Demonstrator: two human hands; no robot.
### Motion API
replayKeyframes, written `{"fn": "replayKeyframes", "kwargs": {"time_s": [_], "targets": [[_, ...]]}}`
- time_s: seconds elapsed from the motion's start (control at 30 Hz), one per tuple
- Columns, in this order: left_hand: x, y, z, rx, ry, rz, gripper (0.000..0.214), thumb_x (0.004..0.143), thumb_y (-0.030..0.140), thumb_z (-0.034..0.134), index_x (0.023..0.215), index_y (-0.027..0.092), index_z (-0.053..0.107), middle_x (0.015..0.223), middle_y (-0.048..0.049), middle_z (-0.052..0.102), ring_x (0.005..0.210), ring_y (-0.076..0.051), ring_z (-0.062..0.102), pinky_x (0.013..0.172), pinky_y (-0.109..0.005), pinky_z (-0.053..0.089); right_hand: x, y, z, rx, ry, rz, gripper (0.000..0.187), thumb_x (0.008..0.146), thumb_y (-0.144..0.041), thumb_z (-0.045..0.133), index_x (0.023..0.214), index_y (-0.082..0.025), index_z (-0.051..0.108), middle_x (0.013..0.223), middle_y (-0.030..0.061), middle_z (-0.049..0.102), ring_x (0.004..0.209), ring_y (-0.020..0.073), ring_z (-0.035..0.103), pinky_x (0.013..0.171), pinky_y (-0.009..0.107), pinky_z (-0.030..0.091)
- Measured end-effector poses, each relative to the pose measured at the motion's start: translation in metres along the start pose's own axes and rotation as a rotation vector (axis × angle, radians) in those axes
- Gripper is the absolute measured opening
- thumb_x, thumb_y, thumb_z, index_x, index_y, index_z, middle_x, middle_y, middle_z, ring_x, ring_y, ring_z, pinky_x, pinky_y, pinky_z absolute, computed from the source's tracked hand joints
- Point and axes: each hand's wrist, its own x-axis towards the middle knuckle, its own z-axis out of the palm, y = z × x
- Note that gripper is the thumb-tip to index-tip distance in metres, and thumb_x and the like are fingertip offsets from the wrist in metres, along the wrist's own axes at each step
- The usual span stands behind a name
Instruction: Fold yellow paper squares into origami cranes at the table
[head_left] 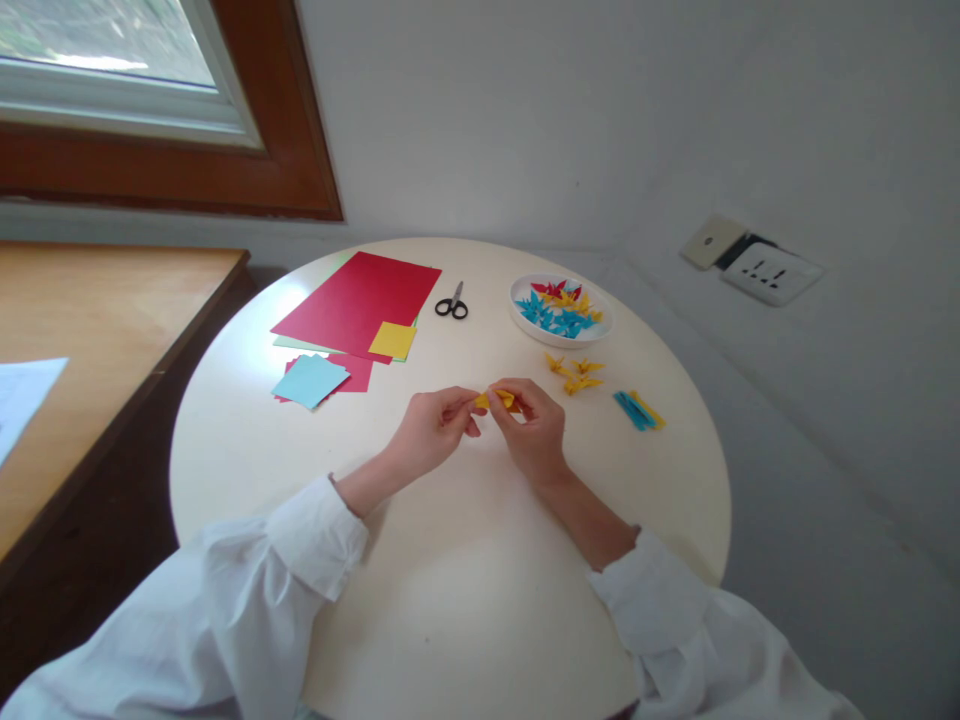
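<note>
Between my two hands is a small folded yellow paper (496,399), partly hidden by the fingers. My left hand (435,428) pinches its left end between thumb and fingertips. On the other side, my right hand (534,425) grips it with thumb and forefinger. Several yellow paper cranes (576,375) lie on the table just beyond my right hand. Further back, a white round dish (517,318) holds several blue, yellow and red paper cranes (559,308). Blue and yellow folded paper strips (637,410) lie to the right.
The round white table (450,600) carries red paper sheets (360,300), a yellow square (394,341), light blue squares (310,381) and black-handled scissors (451,304). A wooden desk (112,300) stands at the left. A wall socket (769,270) is at the right.
</note>
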Motion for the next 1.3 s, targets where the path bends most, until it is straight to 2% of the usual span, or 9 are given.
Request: {"fn": "replayKeyframes", "kwargs": {"time_s": [0.27, 0.57, 0.8, 1.3], "targets": [[-0.002, 0.005, -0.002, -0.064, -0.019, -0.039, 0.032, 0.076, 0.012, 0.038, 0.097, 0.013, 0.063, 0.073, -0.0048, 0.067, 0.066, -0.014, 0.065, 0.061, -0.024, 0.049, 0.000, 0.000, -0.001, 0.004, 0.003, -0.009, 0.003, 0.076, -0.022, 0.057, 0.075, -0.020, 0.059, 0.077, 0.0013, 0.063, 0.069, 0.0125, 0.059, 0.060, 0.025, 0.051], [-0.001, 0.009, -0.001, -0.101, -0.022, -0.054, 0.028, 0.081, 0.035, 0.048, 0.087, 0.012, 0.063, 0.075, -0.0074, 0.067, 0.066, -0.015, 0.064, 0.059, -0.024, 0.050, -0.001, 0.000, -0.001, 0.043, -0.025, -0.016, 0.003, 0.076, -0.021, 0.058, 0.075, -0.020, 0.060, 0.077, 0.0013, 0.064, 0.068, 0.0126, 0.059, 0.060, 0.025, 0.052], [0.000, 0.002, 0.001, -0.059, -0.011, -0.033, 0.028, 0.082, 0.037, 0.048, 0.084, 0.013, 0.063, 0.072, -0.0060, 0.066, 0.063, -0.014, 0.063, 0.059, -0.023, 0.050, -0.001, -0.002, 0.000, 0.022, -0.027, -0.011, 0.006, 0.076, -0.024, 0.057, 0.074, -0.020, 0.060, 0.076, 0.0017, 0.064, 0.067, 0.0131, 0.059, 0.059, 0.026, 0.052], [-0.001, 0.005, 0.000, -0.042, -0.003, -0.055, 0.030, 0.083, 0.038, 0.045, 0.077, 0.014, 0.062, 0.065, -0.0043, 0.065, 0.060, -0.013, 0.061, 0.058, -0.023, 0.048, -0.002, -0.003, 0.000, 0.014, -0.015, 0.010, 0.005, 0.075, -0.024, 0.058, 0.074, -0.020, 0.061, 0.076, 0.0015, 0.065, 0.067, 0.0130, 0.060, 0.059, 0.026, 0.053]]}}
